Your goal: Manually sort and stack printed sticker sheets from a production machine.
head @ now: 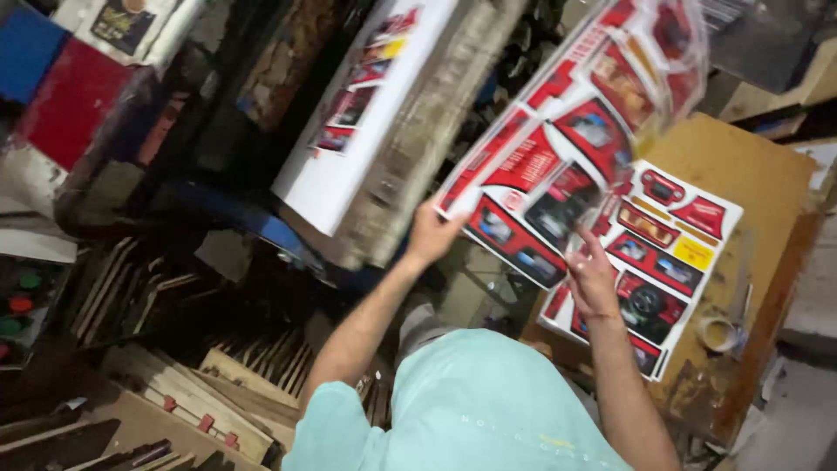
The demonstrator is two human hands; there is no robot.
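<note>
The person holds up a big, shiny printed sheet, thin and bendy, with red, black and white shapes on it. Its long side runs from 7 o'clock up to 1 o'clock, and the far end curls over. The left hand has its fingers clamped on the sheet's near corner. The right hand touches its lower edge; whether those fingers pinch it cannot be told. Under it, another flat sheet lies on a worn brown table.
</note>
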